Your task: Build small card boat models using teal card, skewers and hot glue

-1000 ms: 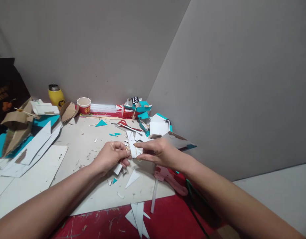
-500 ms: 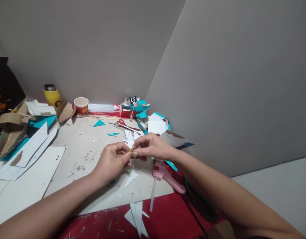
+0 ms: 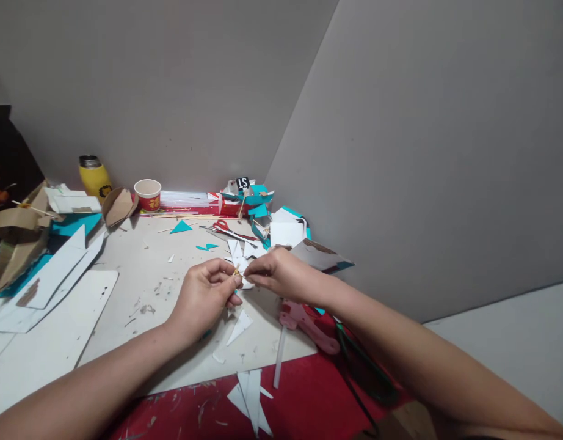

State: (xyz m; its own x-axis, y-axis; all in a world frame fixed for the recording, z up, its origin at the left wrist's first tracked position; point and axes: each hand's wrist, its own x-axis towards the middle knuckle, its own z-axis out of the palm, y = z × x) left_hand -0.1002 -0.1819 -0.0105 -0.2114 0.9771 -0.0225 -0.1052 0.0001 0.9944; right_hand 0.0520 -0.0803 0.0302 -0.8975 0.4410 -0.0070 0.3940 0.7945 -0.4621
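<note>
Over the middle of the table, my left hand [image 3: 206, 293] pinches a small yellow-brown piece [image 3: 237, 272] between thumb and forefinger. It looks like a rubber band twisted on a thin stick, but it is too small to be sure. Just right of it is my right hand [image 3: 281, 275], thumb and fingertips pressed together beside the piece. What these fingers hold, if anything, I cannot make out. White paper scraps [image 3: 236, 252] lie behind and beneath the hands. Below my right forearm rests a pink glue gun [image 3: 304, 324] with a clear glue stick [image 3: 280, 357] protruding from it.
Red-handled scissors [image 3: 223, 227] lie beyond the hands. A paper cup [image 3: 148, 197] and a yellow bottle [image 3: 95, 178] stand along the back wall. Cardboard shapes [image 3: 16, 238] and long white cutouts [image 3: 57, 287] fill the left side. White triangles [image 3: 250, 397] lie on the red surface in front.
My right hand's fingertips have drawn slightly right, away from the small piece, leaving it showing in my left hand's pinch. My left hand stays nearly where it was.
</note>
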